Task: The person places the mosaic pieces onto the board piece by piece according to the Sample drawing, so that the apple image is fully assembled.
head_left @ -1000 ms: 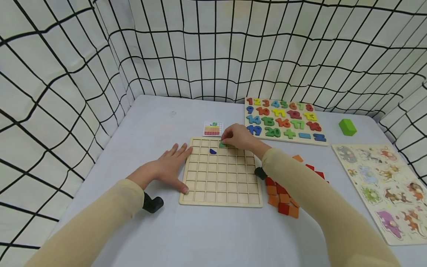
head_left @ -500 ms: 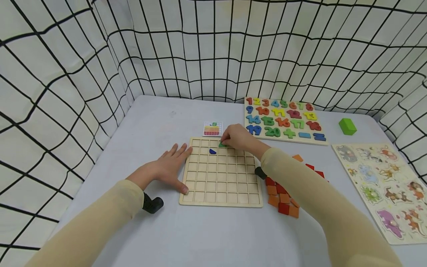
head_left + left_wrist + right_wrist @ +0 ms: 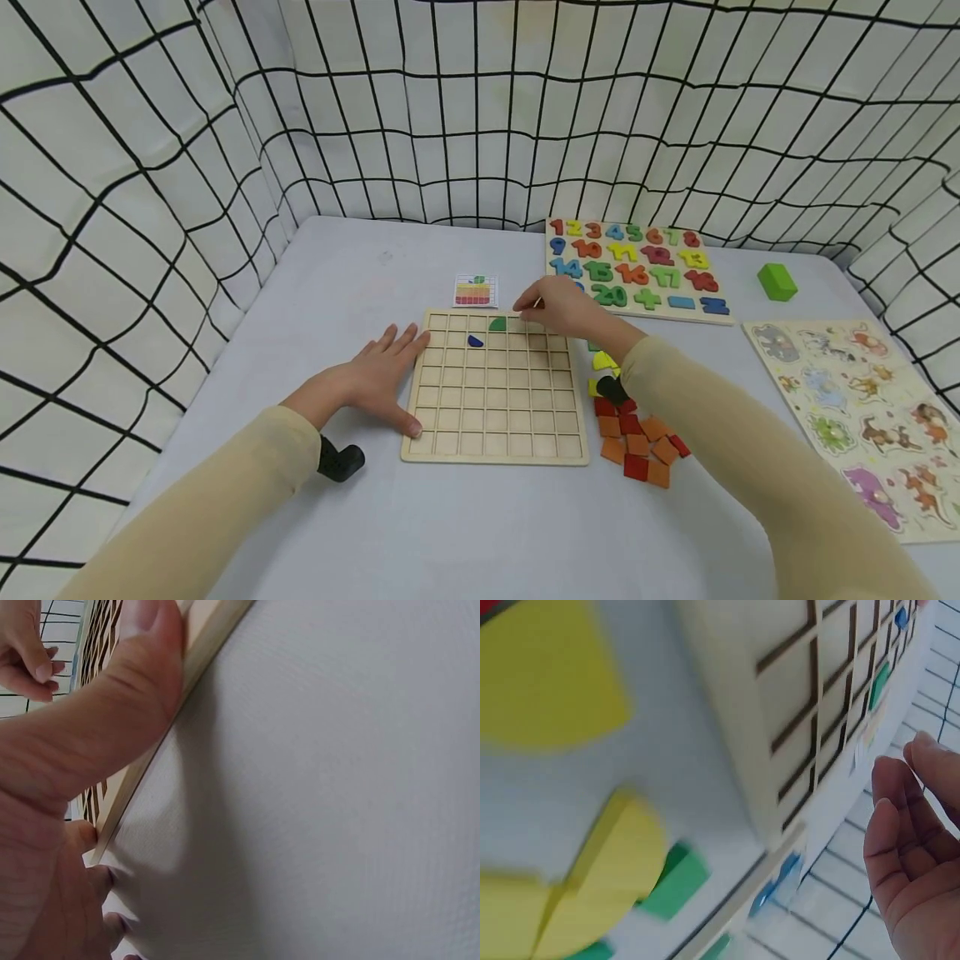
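A square wooden grid board [image 3: 498, 392] lies mid-table. Two pieces sit in its upper cells: a green quarter-round tile [image 3: 498, 324] in the top row and a small dark blue piece [image 3: 476, 342] one row lower. My left hand [image 3: 375, 379] is spread along the board's left edge, and in the left wrist view its thumb [image 3: 142, 675] presses on the rim. My right hand [image 3: 562, 308] is above the board's top edge, right of the green tile. In the right wrist view its fingers [image 3: 889, 832] are loosely bent with nothing between them.
A small printed pattern card [image 3: 476, 291] lies behind the board. Red and orange tiles [image 3: 637, 446] and yellow ones [image 3: 603, 361] lie at its right. Beyond are a number puzzle [image 3: 652, 302], a green block [image 3: 777, 282] and an animal puzzle [image 3: 832, 392]. Black netting surrounds the table.
My right hand has let go of the green tile and moved right, leaving it in the top row. The yellow tiles now show beside my right sleeve. My left hand stays put.
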A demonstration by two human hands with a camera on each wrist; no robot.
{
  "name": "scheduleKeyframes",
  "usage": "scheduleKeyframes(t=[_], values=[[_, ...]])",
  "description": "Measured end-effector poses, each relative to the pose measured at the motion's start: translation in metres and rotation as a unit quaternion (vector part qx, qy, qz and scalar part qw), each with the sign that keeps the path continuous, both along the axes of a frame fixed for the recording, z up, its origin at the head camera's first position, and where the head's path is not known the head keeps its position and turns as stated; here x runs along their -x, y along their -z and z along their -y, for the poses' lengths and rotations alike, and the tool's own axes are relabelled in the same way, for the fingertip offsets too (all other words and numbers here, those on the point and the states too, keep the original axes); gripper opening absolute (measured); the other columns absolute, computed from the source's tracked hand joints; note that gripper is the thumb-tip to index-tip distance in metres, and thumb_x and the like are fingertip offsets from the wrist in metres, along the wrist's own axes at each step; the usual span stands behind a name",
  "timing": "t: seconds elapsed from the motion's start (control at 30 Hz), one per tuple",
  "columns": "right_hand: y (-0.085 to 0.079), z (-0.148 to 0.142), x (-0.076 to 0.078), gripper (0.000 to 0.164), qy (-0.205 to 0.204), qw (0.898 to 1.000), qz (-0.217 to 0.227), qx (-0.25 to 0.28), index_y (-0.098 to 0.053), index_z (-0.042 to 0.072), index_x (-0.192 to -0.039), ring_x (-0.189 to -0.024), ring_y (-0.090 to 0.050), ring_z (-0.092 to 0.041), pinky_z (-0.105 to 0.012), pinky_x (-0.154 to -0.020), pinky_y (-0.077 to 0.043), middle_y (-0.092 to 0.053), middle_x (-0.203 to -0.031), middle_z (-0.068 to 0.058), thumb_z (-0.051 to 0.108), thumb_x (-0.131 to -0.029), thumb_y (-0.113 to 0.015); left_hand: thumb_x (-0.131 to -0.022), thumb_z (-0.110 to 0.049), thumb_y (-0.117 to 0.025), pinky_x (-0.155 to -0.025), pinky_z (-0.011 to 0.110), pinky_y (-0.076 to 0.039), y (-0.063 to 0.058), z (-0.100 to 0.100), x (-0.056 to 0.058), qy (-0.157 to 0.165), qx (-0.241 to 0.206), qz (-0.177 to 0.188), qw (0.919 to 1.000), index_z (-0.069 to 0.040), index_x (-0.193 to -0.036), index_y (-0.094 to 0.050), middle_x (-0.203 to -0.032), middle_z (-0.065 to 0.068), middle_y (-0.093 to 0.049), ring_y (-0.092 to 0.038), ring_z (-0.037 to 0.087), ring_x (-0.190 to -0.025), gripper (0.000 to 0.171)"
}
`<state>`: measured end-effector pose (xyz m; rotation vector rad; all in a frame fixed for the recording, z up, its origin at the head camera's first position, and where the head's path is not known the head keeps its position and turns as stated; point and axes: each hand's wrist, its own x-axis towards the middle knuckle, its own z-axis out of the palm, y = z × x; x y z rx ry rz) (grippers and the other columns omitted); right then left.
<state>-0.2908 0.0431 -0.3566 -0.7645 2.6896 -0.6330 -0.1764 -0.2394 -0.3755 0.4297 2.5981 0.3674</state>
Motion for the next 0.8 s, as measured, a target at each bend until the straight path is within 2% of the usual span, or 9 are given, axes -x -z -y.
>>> scheduleKeyframes(t=[0.23,0.47,0.63,0.8], values=[[-0.002,-0.068,-0.001,0.025,0.024,1.000,0.009,0.010,-0.074,0.005,-0.123,-0.097,-0.064,-0.024,-0.033,-0.081,-0.056,-0.074,-0.117,-0.012,0.012,-0.101,-0.065,-0.070,-0.058,-0.088,-0.124,0.070,-0.010,-0.002,-0.003,0.001,0.004,0.010,-0.002,0.9999,0.001,-0.163,-0.005,-0.170,0.027,0.001,0.004,0.054,-0.155,0.138],[0.006,-0.124,-0.010,0.026,0.070,0.997,0.036,-0.025,-0.073,0.006,-0.125,-0.101,-0.062,-0.027,-0.036,-0.087,-0.055,-0.074,-0.117,-0.013,0.010,-0.100,-0.066,-0.069,-0.059,-0.089,-0.123,0.071,-0.011,-0.006,-0.004,0.001,0.009,0.013,-0.002,0.9999,0.002,-0.163,-0.005,-0.170,0.029,0.001,0.004,0.055,-0.155,0.139],[0.016,-0.136,-0.013,0.028,0.064,0.996,0.045,-0.043,-0.072,0.005,-0.126,-0.103,-0.062,-0.026,-0.037,-0.088,-0.057,-0.074,-0.118,-0.012,0.013,-0.099,-0.067,-0.069,-0.060,-0.089,-0.123,0.071,-0.011,-0.006,-0.005,0.001,0.009,0.020,0.002,0.9998,0.002,-0.163,-0.005,-0.170,0.029,0.001,0.004,0.055,-0.155,0.141],[0.022,-0.127,-0.009,0.030,0.052,0.997,0.040,-0.039,-0.073,0.006,-0.126,-0.097,-0.061,-0.023,-0.031,-0.082,-0.055,-0.074,-0.116,-0.010,0.019,-0.099,-0.069,-0.069,-0.059,-0.089,-0.122,0.072,-0.010,-0.004,-0.006,0.002,0.010,0.015,0.006,0.9998,0.003,-0.162,-0.004,-0.170,0.029,0.001,0.005,0.056,-0.154,0.141]])
